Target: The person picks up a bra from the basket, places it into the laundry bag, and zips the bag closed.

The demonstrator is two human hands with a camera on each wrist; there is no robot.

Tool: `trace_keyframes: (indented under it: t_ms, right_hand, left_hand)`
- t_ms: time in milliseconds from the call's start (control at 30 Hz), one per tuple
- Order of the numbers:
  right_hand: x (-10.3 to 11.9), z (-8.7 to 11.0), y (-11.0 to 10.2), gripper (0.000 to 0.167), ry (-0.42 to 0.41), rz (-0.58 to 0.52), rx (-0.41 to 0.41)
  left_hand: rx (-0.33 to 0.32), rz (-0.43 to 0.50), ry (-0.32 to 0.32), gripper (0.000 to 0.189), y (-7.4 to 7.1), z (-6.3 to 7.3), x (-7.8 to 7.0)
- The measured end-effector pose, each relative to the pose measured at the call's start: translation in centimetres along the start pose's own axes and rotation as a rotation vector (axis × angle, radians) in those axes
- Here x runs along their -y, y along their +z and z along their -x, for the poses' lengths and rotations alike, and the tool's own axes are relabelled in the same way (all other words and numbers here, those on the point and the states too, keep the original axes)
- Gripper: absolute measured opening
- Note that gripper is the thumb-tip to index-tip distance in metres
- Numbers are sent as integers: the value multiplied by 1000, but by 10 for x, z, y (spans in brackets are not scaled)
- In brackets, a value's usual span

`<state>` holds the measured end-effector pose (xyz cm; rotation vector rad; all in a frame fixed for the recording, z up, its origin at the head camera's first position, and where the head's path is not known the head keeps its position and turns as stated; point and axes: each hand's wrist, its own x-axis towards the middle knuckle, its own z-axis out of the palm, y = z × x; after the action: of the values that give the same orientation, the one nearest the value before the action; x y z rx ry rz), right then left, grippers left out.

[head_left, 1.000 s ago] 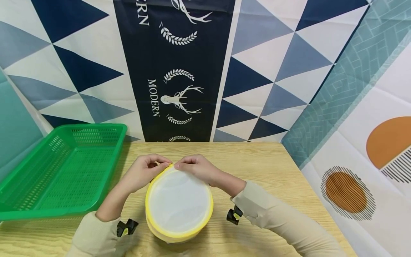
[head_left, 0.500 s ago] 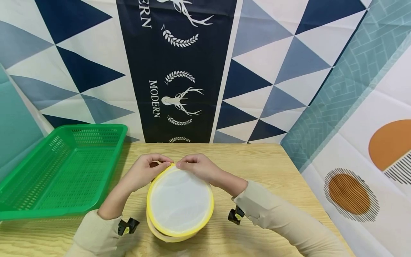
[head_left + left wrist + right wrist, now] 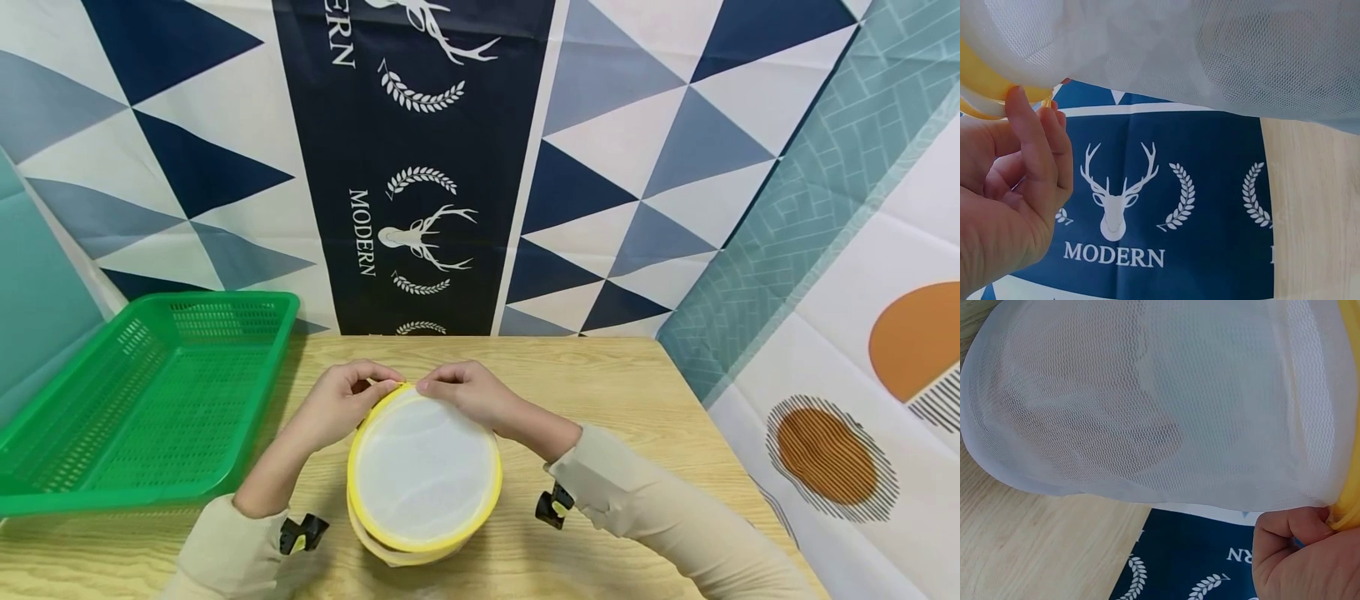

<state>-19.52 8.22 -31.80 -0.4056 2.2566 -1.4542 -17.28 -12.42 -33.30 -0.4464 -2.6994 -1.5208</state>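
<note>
A round white mesh laundry bag (image 3: 427,471) with yellow trim (image 3: 401,546) stands in front of me, its circular top facing up. At the far edge of this top, my left hand (image 3: 341,407) pinches the yellow trim between thumb and fingers. Just to its right, my right hand (image 3: 468,398) pinches the same edge, the fingertips of both hands close together. The right wrist view shows the bag's mesh side (image 3: 1085,394) and my right fingers curled at the yellow edge (image 3: 1349,487). In the left wrist view, mesh (image 3: 1272,56) spans the top, above my left hand (image 3: 1022,169).
A green plastic basket (image 3: 153,408) with perforated walls sits on the left of the wooden table (image 3: 600,383). Patterned cloth (image 3: 420,125) hangs behind the table, and more cloth (image 3: 817,450) covers the right side. Black wrist cameras are strapped at both sleeves.
The yellow-rimmed top has tilted slightly, and a cream band shows more below its front left edge. Both hands keep their pinch at the far edge, shifted a little to the right.
</note>
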Motion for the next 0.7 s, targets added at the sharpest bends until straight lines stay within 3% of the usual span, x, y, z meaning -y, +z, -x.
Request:
trace_keyframes:
  t_ms: [333,700]
  right_hand:
    - [-1,3,-2,27,16,-28,-29]
    - [-2,0,-4,31,4,-10,-15]
  left_hand:
    - [-1,20,-61,18,-1,5,0]
    - [-22,-8,-28,17,2,4,-2]
